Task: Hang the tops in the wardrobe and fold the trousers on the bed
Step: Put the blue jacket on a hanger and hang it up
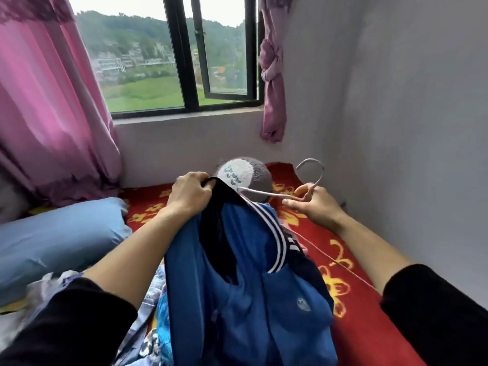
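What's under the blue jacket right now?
Under the blue jacket, pale denim and a printed fabric stick out at its left edge, on the red flowered blanket. The jacket covers the rest of the pile.

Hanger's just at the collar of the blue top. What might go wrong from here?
1. The left hand pinches only an edge of the blue top; the hanging weight may pull it from that grip.
2. The right hand holds the hanger near its hook, so the arm tip could snag the striped collar instead of sliding into the shoulder.
3. The hem seems to lie on the other clothes; lifting may drag them.
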The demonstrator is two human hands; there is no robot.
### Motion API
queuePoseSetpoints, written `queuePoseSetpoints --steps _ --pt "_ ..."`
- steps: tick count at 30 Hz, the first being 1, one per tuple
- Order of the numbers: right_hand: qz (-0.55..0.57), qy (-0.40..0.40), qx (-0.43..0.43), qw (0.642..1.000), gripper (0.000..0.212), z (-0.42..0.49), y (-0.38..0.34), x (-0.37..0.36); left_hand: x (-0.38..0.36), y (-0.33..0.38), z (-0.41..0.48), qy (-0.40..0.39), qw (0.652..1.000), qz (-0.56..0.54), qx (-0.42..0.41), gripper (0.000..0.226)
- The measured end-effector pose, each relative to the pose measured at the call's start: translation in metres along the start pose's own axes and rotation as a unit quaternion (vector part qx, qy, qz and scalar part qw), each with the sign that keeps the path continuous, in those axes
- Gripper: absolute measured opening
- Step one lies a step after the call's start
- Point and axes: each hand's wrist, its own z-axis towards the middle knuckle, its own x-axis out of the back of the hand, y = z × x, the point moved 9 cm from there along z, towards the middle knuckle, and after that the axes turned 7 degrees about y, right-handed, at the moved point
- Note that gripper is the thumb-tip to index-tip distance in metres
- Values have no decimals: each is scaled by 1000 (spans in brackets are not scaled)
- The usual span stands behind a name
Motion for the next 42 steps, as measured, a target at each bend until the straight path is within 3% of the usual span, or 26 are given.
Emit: queuePoseSetpoints --steps 2,3,6,9,12,15,19,24,26,29,30,31,33,36,38,40,41,42 --pt "106 49 -4 993 8 4 -1 13 -10 0 0 -16 1000 23 -9 22" --pt "159 62 -19 985 10 5 5 20 -14 0 0 -23 999 38 -15 21" --pt "300 -3 -97 949 13 -2 29 20 -25 -6 -2 -22 998 64 -11 22" --pt "353 -91 -162 917 13 -22 60 10 -28 -15 -2 -14 997 70 6 23" --pt "305 -166 -201 916 9 -46 76 -8 -28 -21 0 -10 998 63 16 24" --pt "208 -192 -210 936 17 -57 84 -29 -27 -18 -1 2 998 56 7 25" --pt "126 -141 -159 969 16 -53 67 -59 -26 -2 -10 21 999 39 -23 24" --pt "99 -104 -117 983 28 -54 36 -114 -26 26 -37 18 995 33 -91 22" --pt "131 -75 -124 981 35 -55 30 -123 -35 31 -51 -71 992 9 -102 17" --pt "184 3 -134 974 39 -56 24 -114 -60 19 -84 -318 944 -74 -44 19" --pt "192 17 -127 973 35 -57 21 -110 -59 13 -86 -330 938 -106 -29 19" --pt "198 19 -115 973 33 -60 16 -108 -54 5 -80 -291 950 -109 -31 20" --pt "206 8 -91 974 31 -69 5 -108 -45 -11 -66 -184 979 -11 -82 40" --pt "230 -14 -80 970 21 -89 -8 -112 -70 -25 -78 -226 953 134 -149 48" --pt "291 -76 -109 947 16 -104 -11 -124 -84 -27 -86 -237 938 160 -195 25" --pt "407 -175 -172 880 20 -118 -14 -137 -82 -22 -92 -228 941 103 -228 4" --pt "439 -215 -200 849 20 -122 -11 -141 -78 -20 -95 -223 941 73 -242 9" --pt "431 -241 -215 842 21 -122 -3 -142 -73 -18 -98 -214 939 51 -263 13"
